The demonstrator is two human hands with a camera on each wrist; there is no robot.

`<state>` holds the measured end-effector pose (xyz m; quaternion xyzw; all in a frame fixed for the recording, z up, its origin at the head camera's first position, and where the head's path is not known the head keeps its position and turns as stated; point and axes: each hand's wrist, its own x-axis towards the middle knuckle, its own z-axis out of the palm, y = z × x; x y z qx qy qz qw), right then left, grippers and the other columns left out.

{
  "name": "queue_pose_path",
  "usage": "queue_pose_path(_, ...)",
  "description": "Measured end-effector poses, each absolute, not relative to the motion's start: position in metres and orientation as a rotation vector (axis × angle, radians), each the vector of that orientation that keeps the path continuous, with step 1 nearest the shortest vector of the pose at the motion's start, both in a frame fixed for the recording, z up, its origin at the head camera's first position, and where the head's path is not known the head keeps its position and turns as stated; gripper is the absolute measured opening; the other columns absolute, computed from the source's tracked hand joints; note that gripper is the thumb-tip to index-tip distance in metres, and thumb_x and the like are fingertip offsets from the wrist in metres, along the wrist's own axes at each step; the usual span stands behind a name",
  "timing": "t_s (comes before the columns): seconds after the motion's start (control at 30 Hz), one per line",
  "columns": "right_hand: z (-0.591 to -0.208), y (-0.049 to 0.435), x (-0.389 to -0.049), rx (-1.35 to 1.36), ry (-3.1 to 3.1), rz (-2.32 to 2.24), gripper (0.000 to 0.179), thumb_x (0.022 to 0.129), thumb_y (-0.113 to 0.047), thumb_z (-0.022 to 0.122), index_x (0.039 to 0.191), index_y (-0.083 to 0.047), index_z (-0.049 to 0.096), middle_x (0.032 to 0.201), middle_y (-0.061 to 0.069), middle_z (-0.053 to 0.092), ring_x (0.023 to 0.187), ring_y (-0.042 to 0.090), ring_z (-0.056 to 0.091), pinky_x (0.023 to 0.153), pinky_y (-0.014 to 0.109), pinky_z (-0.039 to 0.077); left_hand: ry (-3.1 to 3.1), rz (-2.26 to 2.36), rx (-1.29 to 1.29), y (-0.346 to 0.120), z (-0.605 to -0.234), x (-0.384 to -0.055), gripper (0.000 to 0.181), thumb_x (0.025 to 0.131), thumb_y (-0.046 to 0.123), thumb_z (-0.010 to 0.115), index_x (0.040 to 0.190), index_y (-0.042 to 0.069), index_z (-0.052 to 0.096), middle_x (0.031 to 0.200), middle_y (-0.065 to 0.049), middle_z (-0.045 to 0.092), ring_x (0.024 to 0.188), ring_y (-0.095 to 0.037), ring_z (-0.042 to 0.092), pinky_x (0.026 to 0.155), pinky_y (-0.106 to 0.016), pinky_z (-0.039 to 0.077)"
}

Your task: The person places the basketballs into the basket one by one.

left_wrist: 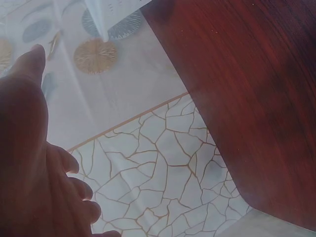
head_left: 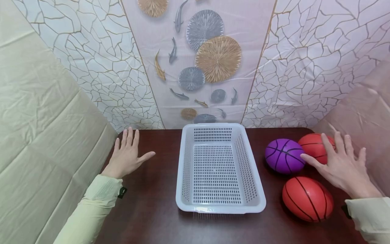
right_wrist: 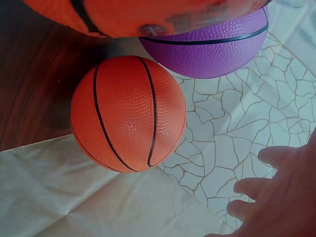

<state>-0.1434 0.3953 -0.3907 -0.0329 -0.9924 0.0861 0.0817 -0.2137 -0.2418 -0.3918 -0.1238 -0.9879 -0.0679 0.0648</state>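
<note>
A white perforated plastic basket [head_left: 260, 189] stands in the middle of the dark wooden table, with nothing inside. To its right lie three toy basketballs: a purple ball [head_left: 283, 156], a red ball [head_left: 313, 145] behind it and another red ball [head_left: 307, 199] nearer the front. My right hand [head_left: 344, 166] hovers over the right side with fingers spread, partly covering the rear red ball in the head view. My left hand [head_left: 125, 157] is held over the table left of the basket, fingers straight and thumb out, holding nothing.
The dark wooden table [head_left: 146, 210] spans the space under everything. Behind it hangs a patterned cloth [head_left: 195, 101] with fish and round motifs. Pale fabric walls [head_left: 55, 142] close in the left and right sides.
</note>
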Motion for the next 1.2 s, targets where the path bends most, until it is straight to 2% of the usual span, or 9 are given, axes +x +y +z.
queue_pose_path(0.13, -0.390, 0.396, -0.144, -0.113, -2.970, 0.269, 0.103, 0.088, -0.068, 0.050, 0.156, -0.011, -0.003, 0.155, 0.025, -0.021, 0.137, 0.040, -0.030, 0.096, 0.071, -0.024, -2.967, -0.211, -0.385, -0.238, -0.394, -0.214, 0.108, 0.088, 0.074, 0.043, 0.153, -0.005, 0.008, 0.158, -0.028, -0.004, 0.145, -0.040, -0.008, 0.113, -0.061, 0.003)
queue_pose_path(0.23, -0.391, 0.392, -0.139, -0.118, -2.952, 0.316, 0.102, 0.089, -0.066, 0.051, 0.156, -0.010, -0.003, 0.155, 0.027, -0.020, 0.138, 0.041, -0.029, 0.097, 0.071, -0.023, -2.941, -0.297, -0.397, -0.225, -0.398, -0.203, 0.109, 0.088, 0.074, 0.042, 0.154, -0.003, 0.003, 0.159, -0.023, -0.010, 0.145, -0.036, -0.013, 0.115, -0.056, 0.002)
queue_pose_path(0.37, -0.403, 0.379, -0.119, -0.123, -2.899, 0.430, 0.102, 0.089, -0.060, 0.056, 0.156, -0.007, 0.000, 0.156, 0.029, -0.014, 0.140, 0.045, -0.022, 0.101, 0.069, -0.020, -2.881, -0.616, -0.415, -0.189, -0.409, -0.163, 0.106, 0.087, 0.069, 0.051, 0.155, 0.009, -0.004, 0.160, -0.009, -0.017, 0.146, -0.026, -0.015, 0.116, -0.054, 0.005)
queue_pose_path(0.47, -0.414, 0.368, -0.100, -0.135, -2.862, 0.514, 0.105, 0.086, -0.057, 0.063, 0.156, -0.005, 0.003, 0.155, 0.032, -0.007, 0.141, 0.049, -0.016, 0.103, 0.069, -0.015, -2.829, -0.836, -0.436, -0.155, -0.423, -0.127, 0.107, 0.085, 0.066, 0.058, 0.155, 0.016, -0.006, 0.160, -0.003, -0.017, 0.146, -0.024, -0.012, 0.114, -0.056, 0.010)
queue_pose_path(0.6, -0.423, 0.355, -0.078, -0.188, -2.830, 0.588, 0.108, 0.084, -0.054, 0.068, 0.156, -0.005, 0.004, 0.155, 0.034, -0.001, 0.139, 0.056, -0.005, 0.098, 0.078, 0.000, -2.775, -0.957, -0.455, -0.118, -0.443, -0.098, 0.110, 0.083, 0.068, 0.060, 0.157, 0.013, -0.001, 0.162, -0.003, -0.012, 0.148, -0.027, -0.005, 0.113, -0.057, 0.015)
queue_pose_path(0.7, -0.429, 0.350, -0.063, -0.246, -2.816, 0.615, 0.108, 0.083, -0.053, 0.070, 0.156, -0.006, 0.005, 0.156, 0.033, -0.001, 0.133, 0.063, 0.003, 0.087, 0.081, 0.011, -2.754, -0.992, -0.445, -0.102, -0.454, -0.092, 0.112, 0.080, 0.070, 0.062, 0.157, 0.009, 0.006, 0.163, -0.003, -0.009, 0.148, -0.027, -0.001, 0.112, -0.056, 0.018)
queue_pose_path(0.83, -0.438, 0.348, -0.049, -0.322, -2.821, 0.623, 0.108, 0.083, -0.053, 0.070, 0.155, -0.003, 0.007, 0.155, 0.034, 0.001, 0.124, 0.070, 0.012, 0.079, 0.080, 0.017, -2.807, -0.993, -0.423, -0.094, -0.463, -0.091, 0.117, 0.077, 0.073, 0.062, 0.157, 0.008, 0.006, 0.162, -0.003, -0.011, 0.148, -0.025, -0.005, 0.112, -0.057, 0.019)
queue_pose_path(1.03, -0.452, 0.344, -0.039, -0.406, -2.817, 0.688, 0.109, 0.082, -0.054, 0.070, 0.154, 0.000, 0.009, 0.154, 0.035, 0.001, 0.129, 0.067, 0.007, 0.081, 0.079, 0.017, -2.858, -1.013, -0.395, -0.093, -0.470, -0.092, 0.125, 0.070, 0.076, 0.066, 0.157, 0.011, 0.003, 0.161, -0.004, -0.015, 0.147, -0.022, -0.010, 0.112, -0.059, 0.018)
queue_pose_path(1.2, -0.457, 0.339, -0.039, -0.467, -2.755, 0.727, 0.113, 0.078, -0.053, 0.075, 0.155, -0.004, 0.010, 0.155, 0.032, 0.000, 0.133, 0.062, 0.004, 0.084, 0.079, 0.017, -2.865, -1.070, -0.401, -0.094, -0.472, -0.093, 0.136, 0.063, 0.080, 0.067, 0.156, 0.008, -0.002, 0.161, -0.004, -0.014, 0.147, -0.025, -0.001, 0.112, -0.054, 0.022)
